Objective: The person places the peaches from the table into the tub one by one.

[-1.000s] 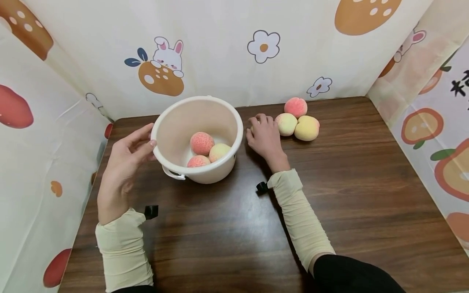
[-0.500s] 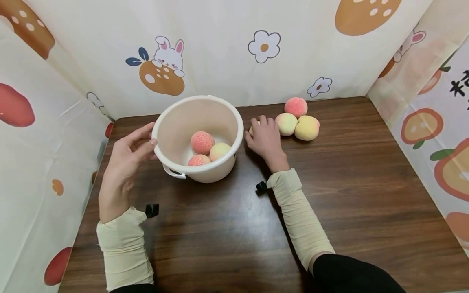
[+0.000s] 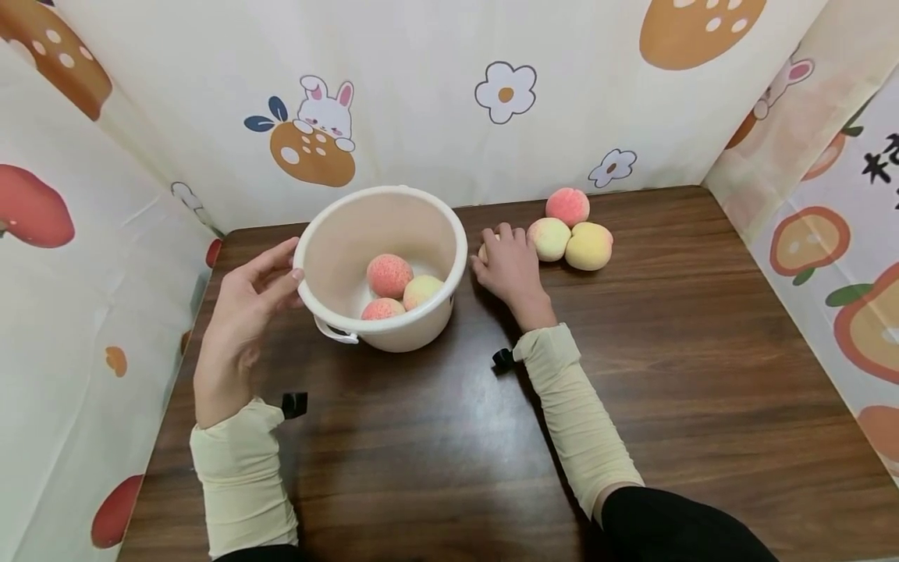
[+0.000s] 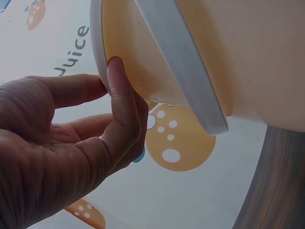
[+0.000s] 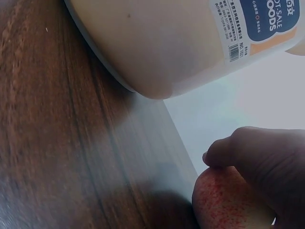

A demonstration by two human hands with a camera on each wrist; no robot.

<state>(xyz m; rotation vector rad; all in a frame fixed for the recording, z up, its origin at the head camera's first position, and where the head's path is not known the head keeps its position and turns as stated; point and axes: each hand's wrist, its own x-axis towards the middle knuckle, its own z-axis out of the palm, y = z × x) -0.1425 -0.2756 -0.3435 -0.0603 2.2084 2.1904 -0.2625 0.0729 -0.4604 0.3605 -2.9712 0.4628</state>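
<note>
A cream bucket (image 3: 407,340) with a white side handle (image 3: 335,336) stands on the table. My left hand (image 3: 239,320) pinches its rim (image 4: 98,43) between thumb and fingers, as the left wrist view shows. Inside lie a red speckled peach (image 3: 389,275), a second red one (image 3: 383,309) and a pale yellow one (image 3: 422,291). Right of the bucket, my right hand (image 3: 511,269) grips a peach on the table. That peach (image 5: 226,200) looks red and speckled in the right wrist view; in the head view my fingers mostly cover it.
Beside my right hand sit a pink peach (image 3: 567,206), a pale peach (image 3: 548,239) and a yellow peach (image 3: 589,247), close together. The brown wooden table (image 3: 702,336) meets a patterned curtain (image 3: 421,101) at the back and both sides. The bucket carries a printed label (image 5: 233,33).
The head view has shifted slightly. My right fingers have moved a little on the peach; my left hand stays on the bucket's rim.
</note>
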